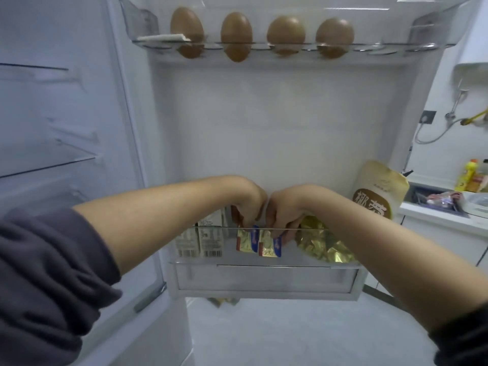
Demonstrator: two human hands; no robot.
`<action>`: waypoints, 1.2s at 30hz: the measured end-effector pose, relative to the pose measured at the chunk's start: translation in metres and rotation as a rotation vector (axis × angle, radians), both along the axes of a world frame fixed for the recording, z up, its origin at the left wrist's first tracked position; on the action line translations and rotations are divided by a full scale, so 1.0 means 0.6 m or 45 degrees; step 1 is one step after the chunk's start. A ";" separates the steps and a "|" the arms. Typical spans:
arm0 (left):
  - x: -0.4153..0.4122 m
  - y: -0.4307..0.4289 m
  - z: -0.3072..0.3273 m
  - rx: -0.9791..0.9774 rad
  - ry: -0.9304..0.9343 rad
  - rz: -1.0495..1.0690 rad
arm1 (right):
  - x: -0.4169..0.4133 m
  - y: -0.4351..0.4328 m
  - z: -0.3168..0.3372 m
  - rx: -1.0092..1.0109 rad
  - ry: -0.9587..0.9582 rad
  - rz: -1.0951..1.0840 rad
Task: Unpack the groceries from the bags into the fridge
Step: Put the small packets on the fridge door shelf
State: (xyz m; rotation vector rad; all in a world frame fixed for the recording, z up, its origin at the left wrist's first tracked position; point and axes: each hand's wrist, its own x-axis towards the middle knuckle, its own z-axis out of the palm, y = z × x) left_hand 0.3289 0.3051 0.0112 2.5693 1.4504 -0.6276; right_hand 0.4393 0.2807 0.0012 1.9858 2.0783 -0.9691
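Note:
Both my hands reach into the lower door shelf [264, 268] of the open fridge. My left hand [250, 204] pinches the top of a small gold, red and blue foil packet [247, 240]. My right hand [286, 210] grips a second matching packet [269, 247] right beside the first. Both packets stand upright inside the shelf, behind its clear front rail. Fingertips are partly hidden by the rail.
Two small cartons [200, 239] stand at the shelf's left, a crumpled gold foil bag [322, 244] and a beige pouch [377, 191] at its right. Several brown eggs [236, 35] sit in the top door rack. Fridge shelves [47, 159] lie left, a cluttered counter [446, 204] right.

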 end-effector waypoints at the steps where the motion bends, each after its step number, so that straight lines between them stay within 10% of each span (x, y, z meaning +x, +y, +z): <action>1: -0.001 0.000 -0.002 0.007 0.006 -0.023 | -0.002 0.000 -0.002 -0.007 -0.017 0.015; 36: -0.011 -0.006 -0.015 0.063 0.046 -0.193 | -0.005 0.008 -0.018 0.097 -0.145 0.165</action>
